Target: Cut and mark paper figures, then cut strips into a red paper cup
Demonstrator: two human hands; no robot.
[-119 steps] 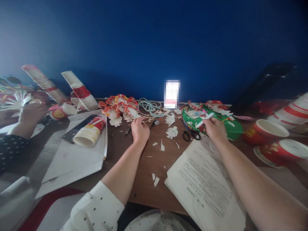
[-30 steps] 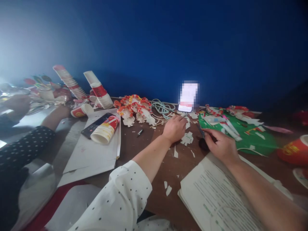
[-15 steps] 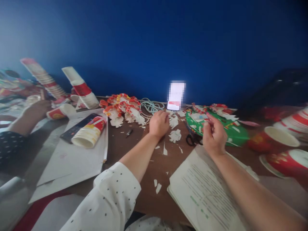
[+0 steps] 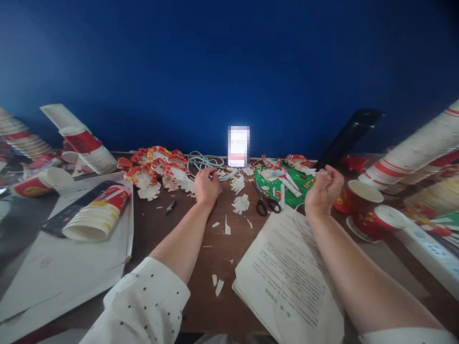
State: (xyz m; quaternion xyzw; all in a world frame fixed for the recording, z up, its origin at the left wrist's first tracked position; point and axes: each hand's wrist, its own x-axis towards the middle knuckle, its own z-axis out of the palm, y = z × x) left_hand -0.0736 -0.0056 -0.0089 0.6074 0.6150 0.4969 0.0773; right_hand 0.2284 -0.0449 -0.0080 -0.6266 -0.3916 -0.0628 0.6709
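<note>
My left hand (image 4: 207,187) rests at the back of the table, beside a pile of red-and-white paper cutouts (image 4: 158,167) and a pale blue cord (image 4: 202,160). Its back faces me and hides most of the fingers, so any hold cannot be made out. My right hand (image 4: 323,192) is raised at the right edge of the green sheet (image 4: 267,190), its fingers loosely bent and apart, with nothing visible in them. A red paper cup (image 4: 362,192) stands just right of it. On the green sheet lie a pink-tipped pen (image 4: 291,180) and other slim tubes.
A lit phone (image 4: 238,145) stands against the blue wall. Black scissors (image 4: 267,206) lie beside a printed booklet (image 4: 287,272). Paper scraps (image 4: 241,204) dot the table. Stacked cups (image 4: 96,215) lie by a dark phone (image 4: 71,215) at left; a tall cup stack (image 4: 412,143) leans at right.
The view has turned rightward, so the scene sits further left. My right hand has moved right, away from the pen and green sheet toward the red cup. My left hand stays near the cord.
</note>
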